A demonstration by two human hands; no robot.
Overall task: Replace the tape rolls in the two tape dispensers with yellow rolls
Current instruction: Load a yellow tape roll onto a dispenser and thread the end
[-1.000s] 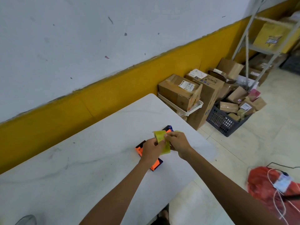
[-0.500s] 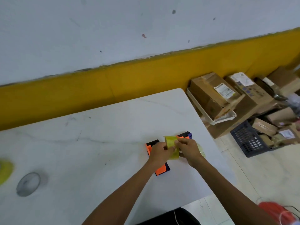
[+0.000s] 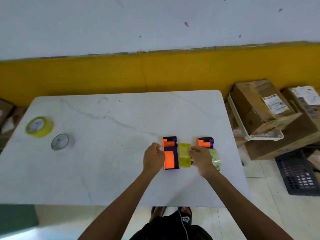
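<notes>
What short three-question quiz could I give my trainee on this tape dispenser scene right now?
1. True or false: the yellow roll stands between the two orange dispensers.
2. Which hand touches the yellow roll? A) left hand B) right hand C) neither
3. Fill in: at the table's far left lie a yellow spare roll and a ___ roll.

Key:
1. True; it stands on edge between the left dispenser and the right dispenser.
2. B; its fingers pinch the roll's top, while the left hand rests against the left dispenser.
3. Clear.
</notes>
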